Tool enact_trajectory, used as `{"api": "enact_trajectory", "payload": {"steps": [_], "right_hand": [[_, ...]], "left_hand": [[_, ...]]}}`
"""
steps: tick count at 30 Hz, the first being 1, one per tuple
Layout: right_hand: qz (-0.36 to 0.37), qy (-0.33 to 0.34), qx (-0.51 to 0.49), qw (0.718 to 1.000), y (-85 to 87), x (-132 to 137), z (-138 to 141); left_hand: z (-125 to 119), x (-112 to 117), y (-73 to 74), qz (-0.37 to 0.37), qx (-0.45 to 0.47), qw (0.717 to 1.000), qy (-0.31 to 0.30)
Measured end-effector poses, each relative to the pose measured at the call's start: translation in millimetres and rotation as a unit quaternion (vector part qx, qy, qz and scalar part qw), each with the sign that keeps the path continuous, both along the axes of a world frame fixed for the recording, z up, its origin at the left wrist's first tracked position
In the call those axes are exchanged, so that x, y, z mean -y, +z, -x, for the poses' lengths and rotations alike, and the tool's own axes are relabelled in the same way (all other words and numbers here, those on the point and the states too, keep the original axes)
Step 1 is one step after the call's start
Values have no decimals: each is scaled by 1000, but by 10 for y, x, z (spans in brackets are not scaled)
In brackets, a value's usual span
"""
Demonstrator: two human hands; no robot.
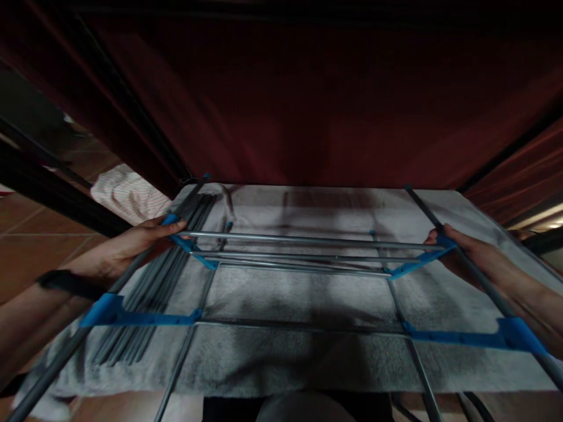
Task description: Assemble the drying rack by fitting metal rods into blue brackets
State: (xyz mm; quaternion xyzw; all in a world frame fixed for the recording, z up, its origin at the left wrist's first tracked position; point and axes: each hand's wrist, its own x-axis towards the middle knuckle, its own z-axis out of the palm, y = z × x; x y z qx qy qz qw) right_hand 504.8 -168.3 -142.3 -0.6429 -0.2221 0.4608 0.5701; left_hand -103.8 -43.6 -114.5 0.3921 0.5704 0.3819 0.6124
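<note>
As left hand (136, 243) and right hand (466, 246) grip blue brackets (413, 266), both part-hidden, poles (178, 369) run off-view past the cloth's (281, 299) six-o'clock edge!

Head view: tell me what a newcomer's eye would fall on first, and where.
Likely the bright blue connectors at both sides of the rod frame, which the left hand and right hand grip at opposite sides. Next come the loose grey rods lying side by side on the pale cloth at left, and the dark red fabric filling the upper background.
</note>
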Motion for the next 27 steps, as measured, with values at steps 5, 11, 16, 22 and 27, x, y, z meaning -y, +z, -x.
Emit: {"api": "enact_trajectory", "payload": {"steps": [5,11,16,22,27], "right_hand": [[6,19,37,999,-50,-32,-47],[121,-75,-89,986,79,-82,-116],[96,-91,-80,988,86,-76,-35],[38,0,-2,999,-80,-11,-79],[23,8,-20,1000,-102,37,-116]], "left_hand": [[92,-60,-97,-14,38,999,-21],[25,-33,-55,-8,33,999,-5],[-29,9,-12,2,45,999,2],[-21,-1,-83,2,48,999,11],[-72,-7,-78,-17,48,998,42]]}}
